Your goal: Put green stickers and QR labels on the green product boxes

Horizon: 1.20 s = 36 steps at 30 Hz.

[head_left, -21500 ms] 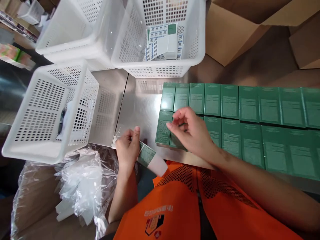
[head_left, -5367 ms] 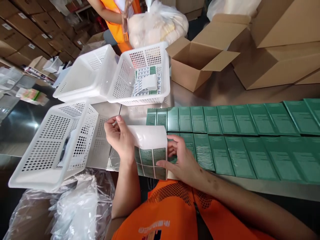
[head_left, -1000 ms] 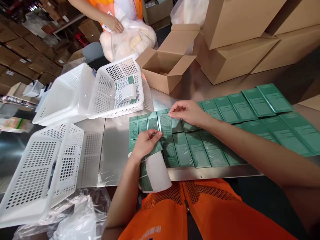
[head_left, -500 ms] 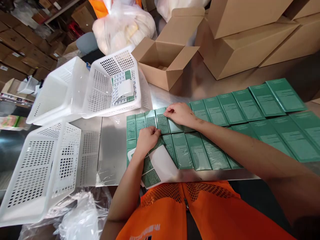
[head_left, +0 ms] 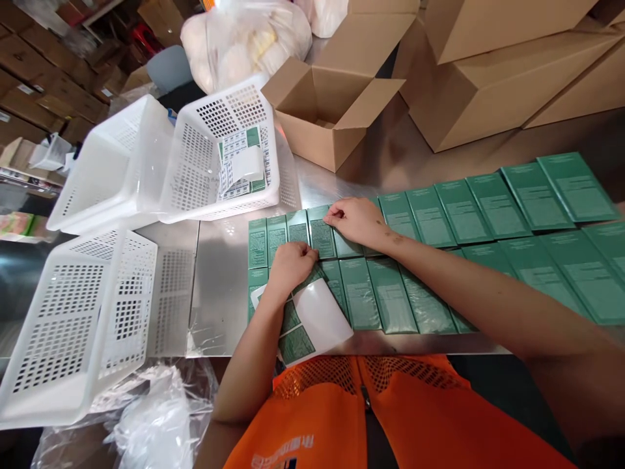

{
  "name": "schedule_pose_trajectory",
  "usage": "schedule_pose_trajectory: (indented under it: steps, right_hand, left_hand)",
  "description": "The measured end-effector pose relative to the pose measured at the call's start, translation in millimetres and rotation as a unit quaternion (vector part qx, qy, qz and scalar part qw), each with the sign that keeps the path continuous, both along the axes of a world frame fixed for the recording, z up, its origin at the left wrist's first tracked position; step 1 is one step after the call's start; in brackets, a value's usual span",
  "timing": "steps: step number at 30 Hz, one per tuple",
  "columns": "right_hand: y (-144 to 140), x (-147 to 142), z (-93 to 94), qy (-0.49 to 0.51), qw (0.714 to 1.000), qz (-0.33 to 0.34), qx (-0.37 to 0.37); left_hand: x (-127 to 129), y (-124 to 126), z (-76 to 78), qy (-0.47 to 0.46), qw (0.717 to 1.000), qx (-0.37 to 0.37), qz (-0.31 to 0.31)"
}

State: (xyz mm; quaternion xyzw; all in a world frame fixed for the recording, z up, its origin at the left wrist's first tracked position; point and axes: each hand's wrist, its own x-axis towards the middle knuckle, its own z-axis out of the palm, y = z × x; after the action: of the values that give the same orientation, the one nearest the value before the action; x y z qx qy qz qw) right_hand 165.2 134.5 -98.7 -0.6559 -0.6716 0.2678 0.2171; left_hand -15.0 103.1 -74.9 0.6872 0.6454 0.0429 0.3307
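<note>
Two rows of flat green boxes (head_left: 360, 296) lie side by side along the metal table. My right hand (head_left: 359, 225) is closed, thumb and forefinger pinched at the upper right edge of a dark green printed label (head_left: 321, 236) on one back-row box. My left hand (head_left: 291, 268) is closed too, its fingertips by the lower edge of that same label. Under the left hand and wrist is a sheet of green labels (head_left: 297, 344), partly bare white backing, lying at a slant over front-row boxes. The left fingers' grip on the sheet is mostly hidden.
White perforated baskets (head_left: 217, 212) stand at the left, one with label sheets (head_left: 243, 163) inside. An open carton (head_left: 305, 140) sits behind the boxes, with larger cartons (head_left: 488, 98) at back right. A stuffed plastic bag (head_left: 244, 49) is at the back.
The view has shifted slightly. Both hands stay at the same box, with the right fingertips still at the label's upper edge and the left ones close to its lower edge.
</note>
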Motion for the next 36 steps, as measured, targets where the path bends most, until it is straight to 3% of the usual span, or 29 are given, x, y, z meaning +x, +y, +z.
schedule_pose_trajectory:
  steps: [6, 10, 12, 14, 18, 23, 27, 30, 32, 36]
  right_hand:
    - [-1, -3, -1.3, -0.022, 0.999, -0.013, 0.022]
    - [-2, -6, 0.8, -0.042, 0.998, -0.05, 0.022]
    - [-4, -5, 1.1, -0.058, 0.998, -0.024, 0.032]
    - [-7, 0, -0.6, -0.052, 0.997, 0.05, 0.042]
    - [-22, 17, -3.6, 0.034, 0.98, 0.193, 0.046]
    - [-67, 8, 21.6, 0.238, 0.96, 0.148, 0.021]
    - [-106, -23, 42.5, 0.279, 0.954, 0.101, 0.053]
    - [-116, -34, 36.6, 0.209, 0.956, 0.016, 0.208]
    - [-115, -33, 26.8, 0.1, 0.943, 0.003, 0.317]
    - [-120, -28, 13.1, -0.084, 0.887, 0.121, 0.437]
  left_hand:
    - [2, 8, 4.9, 0.005, 1.0, -0.017, -0.019]
    - [-3, 1, 7.7, 0.005, 0.999, -0.012, -0.037]
    - [-8, -7, 8.9, 0.01, 1.0, 0.009, -0.026]
    - [-15, -15, 11.5, 0.019, 0.999, 0.038, 0.0]
    - [-28, -26, 22.6, -0.027, 0.99, 0.099, 0.098]
    - [-24, -39, 33.3, -0.07, 0.952, 0.24, 0.176]
    - [-10, -49, 33.6, -0.094, 0.936, 0.295, 0.167]
    - [-9, -52, 34.1, -0.168, 0.943, 0.237, 0.166]
    - [-14, -50, 35.4, -0.258, 0.941, 0.148, 0.164]
    - [-28, -44, 38.4, -0.376, 0.913, -0.018, 0.156]
